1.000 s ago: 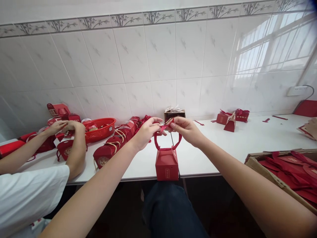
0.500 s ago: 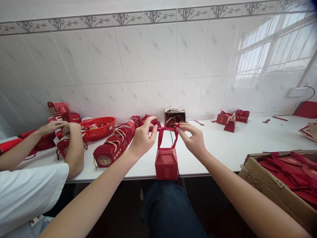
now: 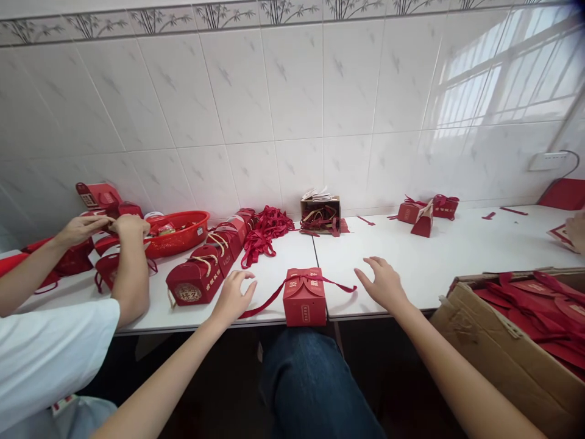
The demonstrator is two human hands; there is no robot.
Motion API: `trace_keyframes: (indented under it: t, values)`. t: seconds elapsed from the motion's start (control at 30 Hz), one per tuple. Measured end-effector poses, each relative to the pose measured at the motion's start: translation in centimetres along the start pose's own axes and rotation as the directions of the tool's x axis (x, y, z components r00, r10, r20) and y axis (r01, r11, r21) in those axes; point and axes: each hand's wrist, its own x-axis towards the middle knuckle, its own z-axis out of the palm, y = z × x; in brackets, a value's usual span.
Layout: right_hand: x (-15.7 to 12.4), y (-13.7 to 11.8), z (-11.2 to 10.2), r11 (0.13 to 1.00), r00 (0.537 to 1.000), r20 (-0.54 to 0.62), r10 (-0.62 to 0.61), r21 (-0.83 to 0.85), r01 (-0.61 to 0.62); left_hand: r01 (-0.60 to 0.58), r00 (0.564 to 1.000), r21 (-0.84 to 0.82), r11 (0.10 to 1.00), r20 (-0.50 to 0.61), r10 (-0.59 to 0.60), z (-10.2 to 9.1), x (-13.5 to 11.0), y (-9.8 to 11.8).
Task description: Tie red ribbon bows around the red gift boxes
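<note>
A small red gift box [image 3: 305,308] sits upright at the near edge of a white tabletop [image 3: 457,253], just below the center of the frame. Roughly cube-shaped, it has smooth, plain-looking sides, and its front carries a small pale upright label with lettering too fine to read. Rounded flaps with larger gold characters meet on its closed top. A narrow, darker red ribbon [image 3: 340,285] lies across that top, with one loose tail running out to each side; whether it is knotted, I cannot tell. The left tail curves down toward the person's left hand [image 3: 232,299], whose fingers are loosely curved, with the thumb held away from the forefinger. That tail's end meets the hand's outline, though contact is unclear. The right hand [image 3: 382,285] hangs just beyond the other tail, its fingers spread and holding nothing. Behind the left hand stands a row of red boxes [image 3: 187,289] with cord handles, beside a tangled heap of red ribbons [image 3: 267,231]. At lower right, a cardboard carton [image 3: 479,335] holds flat red pieces; at left, a co-worker's hands [image 3: 77,230] come together near a red basin [image 3: 183,235].
</note>
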Motion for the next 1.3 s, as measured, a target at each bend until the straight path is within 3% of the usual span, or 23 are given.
trace_keyframes:
  t: [0.13, 0.37, 0.53, 0.67, 0.73, 0.83, 0.9, 0.93, 0.97, 1.0, 1.03, 1.1, 1.2, 1.3]
  values:
    - [0.5, -3.8, 1.3, 0.955, 0.978, 0.186, -0.098, 0.293, 0.04, 0.03, 0.997, -0.104, 0.994, 0.079, -0.022, 3.2, 0.8, 2.4]
    - [-0.9, -7.5, 3.5, 0.85, 0.922, 0.368, -0.121, 0.518, -0.095, 0.126, 0.97, -0.195, 0.973, 0.23, -0.079, 7.3, -0.2, 3.6]
    - [-0.3, -7.5, 3.2, 0.814, 0.936, 0.342, -0.089, 0.566, -0.129, 0.15, 0.965, -0.149, 0.977, 0.239, -0.111, 6.3, -0.3, 4.1]
    - [0.6, -6.7, 1.4, 0.758, 0.923, 0.329, -0.202, 0.65, -0.065, 0.171, 0.94, -0.075, 0.982, 0.311, -0.14, 3.7, 0.4, 4.8]
    - [0.8, -6.3, 0.3, 0.8, 0.903, 0.34, -0.263, 0.601, 0.006, 0.241, 0.893, -0.04, 0.97, 0.401, -0.205, 2.4, 0.9, 4.9]
    - [1.0, -5.9, -0.6, 0.891, 0.86, 0.356, -0.366, 0.4, 0.214, 0.342, 0.741, 0.053, 0.938, 0.599, -0.304, 0.7, 1.8, 5.1]
    - [1.0, -6.0, -0.6, 0.923, 0.883, 0.29, -0.37, 0.224, 0.313, 0.38, 0.598, 0.082, 0.921, 0.739, -0.312, 0.1, 2.2, 5.5]
    - [1.0, -6.2, -0.4, 0.936, 0.91, 0.227, -0.346, 0.156, 0.317, 0.396, 0.543, 0.055, 0.917, 0.791, -0.282, -0.1, 2.3, 5.8]
    - [1.0, -6.4, -0.2, 0.948, 0.938, 0.151, -0.312, 0.119, 0.296, 0.414, 0.516, 0.004, 0.91, 0.823, -0.238, 0.0, 2.4, 6.3]
    - [1.1, -6.7, 0.1, 0.957, 0.959, 0.075, -0.273, 0.123, 0.263, 0.432, 0.524, -0.065, 0.899, 0.83, -0.192, 0.2, 2.3, 6.7]
    - [1.1, -7.1, 0.4, 0.96, 0.973, 0.016, -0.231, 0.166, 0.226, 0.444, 0.562, -0.137, 0.885, 0.812, -0.157, 0.6, 2.1, 7.2]
    - [1.1, -8.1, 0.9, 0.935, 0.988, 0.002, -0.151, 0.326, 0.142, 0.428, 0.693, -0.235, 0.873, 0.706, -0.149, 1.8, 1.6, 8.0]
    - [1.0, -9.8, 1.7, 0.844, 0.975, 0.189, -0.113, 0.536, -0.006, 0.28, 0.863, -0.224, 0.934, 0.485, -0.142, 3.9, 0.5, 8.5]
    - [0.7, -11.1, 2.2, 0.82, 0.938, 0.313, -0.15, 0.57, -0.059, 0.01, 0.956, -0.077, 0.997, 0.292, 0.013, 5.6, -0.4, 8.0]
